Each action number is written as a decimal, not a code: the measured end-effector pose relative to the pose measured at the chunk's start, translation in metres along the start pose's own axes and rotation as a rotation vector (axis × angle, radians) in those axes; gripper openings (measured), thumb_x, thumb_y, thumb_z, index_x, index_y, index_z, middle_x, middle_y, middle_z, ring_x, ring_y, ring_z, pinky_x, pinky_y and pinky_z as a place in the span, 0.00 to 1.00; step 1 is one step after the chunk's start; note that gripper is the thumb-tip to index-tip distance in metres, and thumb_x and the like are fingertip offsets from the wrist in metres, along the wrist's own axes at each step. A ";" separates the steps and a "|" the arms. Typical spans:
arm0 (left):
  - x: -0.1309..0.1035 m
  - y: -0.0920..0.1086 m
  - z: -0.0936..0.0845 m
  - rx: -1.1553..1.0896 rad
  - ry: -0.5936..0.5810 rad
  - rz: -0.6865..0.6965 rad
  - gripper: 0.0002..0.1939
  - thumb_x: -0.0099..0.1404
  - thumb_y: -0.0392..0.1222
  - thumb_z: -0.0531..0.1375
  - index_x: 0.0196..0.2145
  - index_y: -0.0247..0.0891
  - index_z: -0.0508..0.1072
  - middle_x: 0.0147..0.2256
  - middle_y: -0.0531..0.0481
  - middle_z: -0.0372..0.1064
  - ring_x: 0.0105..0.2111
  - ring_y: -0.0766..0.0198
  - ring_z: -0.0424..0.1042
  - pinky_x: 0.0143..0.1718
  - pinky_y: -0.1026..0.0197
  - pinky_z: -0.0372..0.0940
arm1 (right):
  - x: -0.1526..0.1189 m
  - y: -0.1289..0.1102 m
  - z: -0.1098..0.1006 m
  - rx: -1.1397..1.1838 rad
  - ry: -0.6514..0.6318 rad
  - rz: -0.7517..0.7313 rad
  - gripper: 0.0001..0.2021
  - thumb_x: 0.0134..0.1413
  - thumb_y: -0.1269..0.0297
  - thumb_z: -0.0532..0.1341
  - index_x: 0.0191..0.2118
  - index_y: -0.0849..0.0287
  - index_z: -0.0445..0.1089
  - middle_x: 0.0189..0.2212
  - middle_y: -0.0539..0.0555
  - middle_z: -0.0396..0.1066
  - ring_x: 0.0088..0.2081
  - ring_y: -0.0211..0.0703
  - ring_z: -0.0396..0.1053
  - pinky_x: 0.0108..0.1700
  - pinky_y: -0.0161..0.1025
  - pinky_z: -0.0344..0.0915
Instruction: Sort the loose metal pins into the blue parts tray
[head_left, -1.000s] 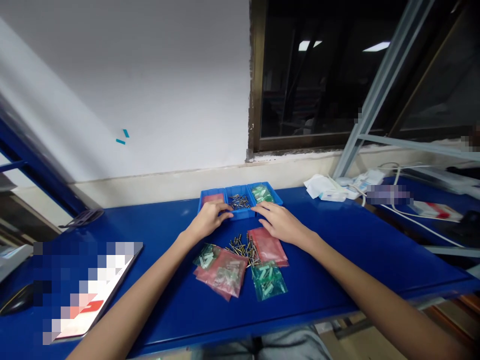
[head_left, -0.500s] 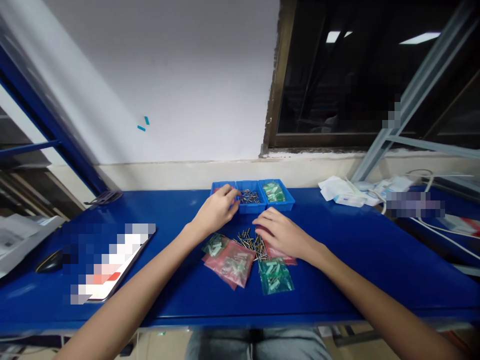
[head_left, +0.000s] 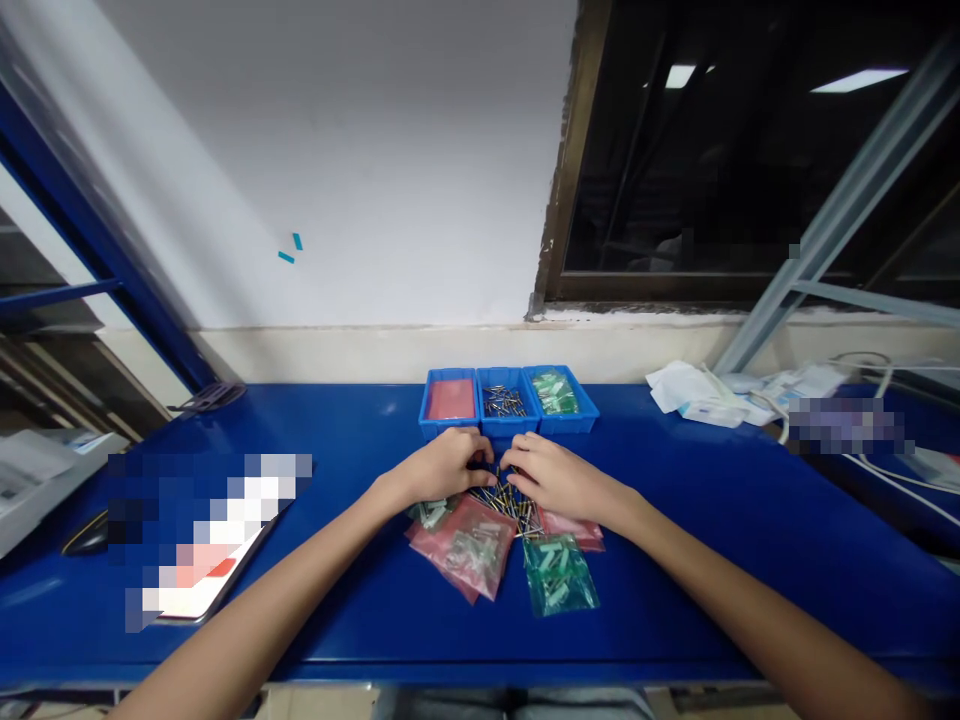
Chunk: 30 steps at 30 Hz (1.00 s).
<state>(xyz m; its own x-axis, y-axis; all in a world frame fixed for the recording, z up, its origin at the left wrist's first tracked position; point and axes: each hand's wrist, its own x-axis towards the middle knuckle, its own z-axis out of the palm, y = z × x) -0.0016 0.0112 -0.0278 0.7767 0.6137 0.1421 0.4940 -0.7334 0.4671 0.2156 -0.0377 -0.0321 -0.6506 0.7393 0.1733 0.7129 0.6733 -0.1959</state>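
My left hand (head_left: 450, 466), its fingers curled apart, is at the upper left of a loose pile of metal pins (head_left: 517, 508). Facing it, my right hand (head_left: 551, 474) rests at the pile's right side, fingers bent and spread. Nothing shows held in either hand, though the fingertips touch the pile. Pink bags (head_left: 476, 550) with small parts lie below my left hand, and a green bag (head_left: 560, 575) lies below my right. Behind the hands stand three joined blue bins: one with pink bags (head_left: 451, 399), one with metal pins (head_left: 505, 401), one with green bags (head_left: 556, 391).
On the blue table (head_left: 360, 590), a partly blurred flat device (head_left: 187, 600) and a black mouse (head_left: 86, 533) are at the left. White papers (head_left: 694, 393) and cables lie at the back right, by a grey metal frame (head_left: 832, 190).
My left hand has moved from the left bin down to the pin pile, uncovering the pink bags in that bin. My right hand stays by the pile. The view has shifted slightly.
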 end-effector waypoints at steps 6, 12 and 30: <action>0.005 -0.004 0.006 -0.196 0.029 -0.143 0.09 0.58 0.40 0.66 0.33 0.33 0.72 0.26 0.52 0.68 0.25 0.67 0.65 0.26 0.65 0.57 | -0.005 -0.001 0.005 0.063 0.071 0.048 0.09 0.67 0.68 0.54 0.42 0.59 0.73 0.39 0.57 0.68 0.45 0.48 0.67 0.47 0.43 0.64; 0.003 -0.001 0.007 -0.166 0.053 -0.098 0.06 0.58 0.36 0.64 0.35 0.34 0.75 0.31 0.50 0.72 0.30 0.64 0.69 0.31 0.64 0.62 | -0.004 -0.005 0.008 0.112 0.114 0.058 0.09 0.66 0.68 0.56 0.40 0.58 0.74 0.39 0.57 0.70 0.46 0.48 0.67 0.48 0.44 0.64; -0.004 0.010 0.010 0.032 0.189 0.017 0.05 0.71 0.36 0.52 0.40 0.38 0.68 0.37 0.49 0.72 0.35 0.61 0.71 0.36 0.61 0.63 | 0.002 -0.009 0.012 0.191 0.307 0.113 0.08 0.66 0.69 0.56 0.40 0.59 0.72 0.36 0.55 0.73 0.40 0.45 0.70 0.44 0.40 0.64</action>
<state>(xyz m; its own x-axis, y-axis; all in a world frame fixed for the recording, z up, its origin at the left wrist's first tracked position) 0.0044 -0.0014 -0.0322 0.6995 0.6426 0.3125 0.4959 -0.7514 0.4353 0.2054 -0.0423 -0.0412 -0.4415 0.7950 0.4159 0.6952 0.5962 -0.4016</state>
